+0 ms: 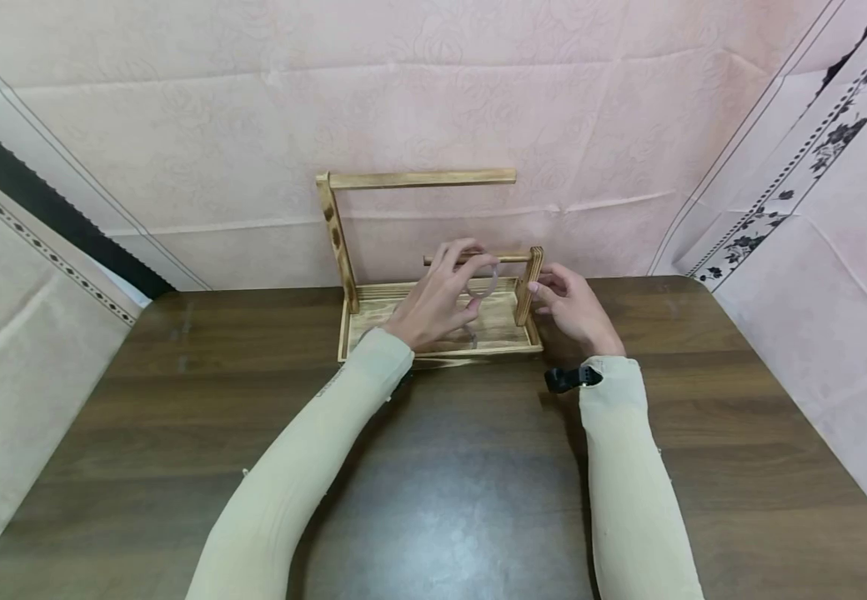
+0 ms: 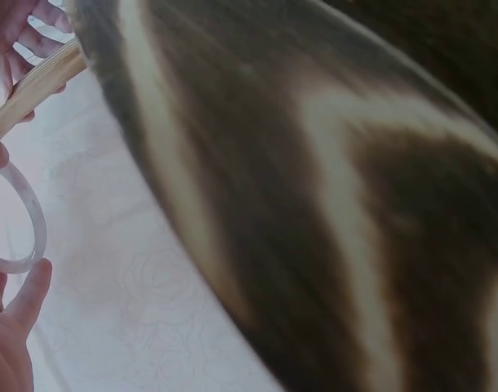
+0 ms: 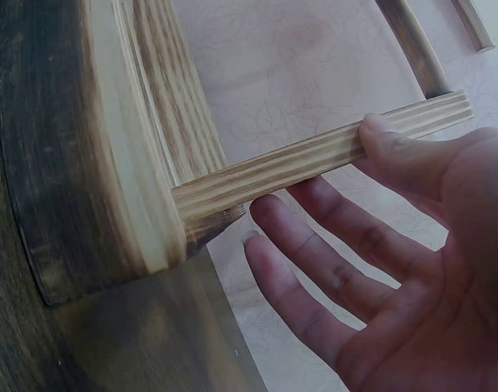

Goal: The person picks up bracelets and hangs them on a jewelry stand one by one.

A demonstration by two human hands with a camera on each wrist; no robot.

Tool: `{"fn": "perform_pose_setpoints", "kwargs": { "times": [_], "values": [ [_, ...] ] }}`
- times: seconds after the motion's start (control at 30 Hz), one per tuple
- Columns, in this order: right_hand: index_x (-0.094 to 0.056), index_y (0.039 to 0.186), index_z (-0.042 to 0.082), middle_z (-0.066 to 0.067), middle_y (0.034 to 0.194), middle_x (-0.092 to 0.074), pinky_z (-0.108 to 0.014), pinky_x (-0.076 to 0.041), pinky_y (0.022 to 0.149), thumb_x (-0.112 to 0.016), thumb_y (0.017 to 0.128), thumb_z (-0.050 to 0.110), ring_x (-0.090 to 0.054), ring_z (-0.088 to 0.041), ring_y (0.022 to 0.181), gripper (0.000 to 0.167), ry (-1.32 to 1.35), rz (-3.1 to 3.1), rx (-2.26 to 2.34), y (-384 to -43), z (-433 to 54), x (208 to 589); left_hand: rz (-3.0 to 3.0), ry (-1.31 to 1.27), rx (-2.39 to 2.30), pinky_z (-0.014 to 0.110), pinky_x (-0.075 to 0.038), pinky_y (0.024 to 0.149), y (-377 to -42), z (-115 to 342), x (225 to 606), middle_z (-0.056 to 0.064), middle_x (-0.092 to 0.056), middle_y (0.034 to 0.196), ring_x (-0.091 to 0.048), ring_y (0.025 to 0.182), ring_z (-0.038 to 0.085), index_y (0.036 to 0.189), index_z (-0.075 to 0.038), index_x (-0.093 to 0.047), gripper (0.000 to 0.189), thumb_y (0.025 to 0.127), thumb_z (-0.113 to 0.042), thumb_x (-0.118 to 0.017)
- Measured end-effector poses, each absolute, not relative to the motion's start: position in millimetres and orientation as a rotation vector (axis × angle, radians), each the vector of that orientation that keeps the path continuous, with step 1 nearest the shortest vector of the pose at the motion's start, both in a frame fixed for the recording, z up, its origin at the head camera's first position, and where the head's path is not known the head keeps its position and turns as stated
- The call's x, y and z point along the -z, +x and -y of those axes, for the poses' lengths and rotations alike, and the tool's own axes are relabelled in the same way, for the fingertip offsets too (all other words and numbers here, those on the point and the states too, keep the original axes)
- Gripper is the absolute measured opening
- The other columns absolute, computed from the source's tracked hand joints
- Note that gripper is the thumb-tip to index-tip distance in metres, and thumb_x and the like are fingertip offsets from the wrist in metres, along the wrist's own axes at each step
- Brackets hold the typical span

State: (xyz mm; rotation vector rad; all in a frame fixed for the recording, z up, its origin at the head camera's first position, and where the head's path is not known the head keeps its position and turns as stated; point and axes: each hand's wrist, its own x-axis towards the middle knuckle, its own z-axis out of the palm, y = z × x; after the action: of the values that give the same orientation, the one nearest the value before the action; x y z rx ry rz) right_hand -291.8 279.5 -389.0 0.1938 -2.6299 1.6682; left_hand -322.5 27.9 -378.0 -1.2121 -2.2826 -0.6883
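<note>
A pale translucent bangle (image 1: 490,288) is held between the thumb and fingers of my left hand (image 1: 433,304), close to the lower bar (image 1: 512,258) of a wooden display stand. Whether the bangle (image 2: 38,220) encircles that bar, I cannot tell. My right hand (image 1: 574,310) pinches the stand's short right post (image 1: 529,287). In the right wrist view, the thumb (image 3: 384,139) lies on one face of this post, with fingers behind it. Partly hidden under my left hand, a small greyish curved thing (image 1: 473,336) shows in the tray.
The stand's tray (image 1: 441,361) sits at the back of the brown table (image 1: 441,467). Its tall left post (image 1: 339,242) carries an upper bar (image 1: 422,179) reaching right, its far end free. A pinkish cloth (image 1: 253,150) hangs behind.
</note>
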Motion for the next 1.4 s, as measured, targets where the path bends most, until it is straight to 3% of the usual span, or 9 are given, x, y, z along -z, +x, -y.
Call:
{"fn": "perform_pose_setpoints", "kwargs": {
  "times": [0.47, 1.4],
  "values": [
    [-0.051, 0.140, 0.003, -0.024, 0.134, -0.059, -0.055, -0.056, 0.100, -0.051, 0.108, 0.019, -0.061, -0.035, 0.122, 0.036, 0.202, 2.632, -1.671, -290.9, -280.7, 388.8, 2.253, -1.242, 0.672, 0.038, -0.052, 0.110, -323.4, -34.4, 378.0, 0.016, -0.045, 0.148, -0.040, 0.140, 0.031, 0.141, -0.016, -0.053, 0.063, 0.083, -0.005, -0.076],
    [-0.051, 0.141, 0.003, -0.026, 0.134, -0.059, -0.052, -0.057, 0.100, -0.051, 0.108, 0.019, -0.061, -0.033, 0.121, 0.037, 0.203, 2.631, -1.663, -291.6, -278.8, 387.9, 2.210, -1.242, 0.700, 0.038, -0.054, 0.107, -324.5, -43.4, 379.2, 0.018, -0.047, 0.146, -0.042, 0.137, 0.032, 0.139, -0.014, -0.054, 0.062, 0.082, -0.004, -0.075]
  ]
}}
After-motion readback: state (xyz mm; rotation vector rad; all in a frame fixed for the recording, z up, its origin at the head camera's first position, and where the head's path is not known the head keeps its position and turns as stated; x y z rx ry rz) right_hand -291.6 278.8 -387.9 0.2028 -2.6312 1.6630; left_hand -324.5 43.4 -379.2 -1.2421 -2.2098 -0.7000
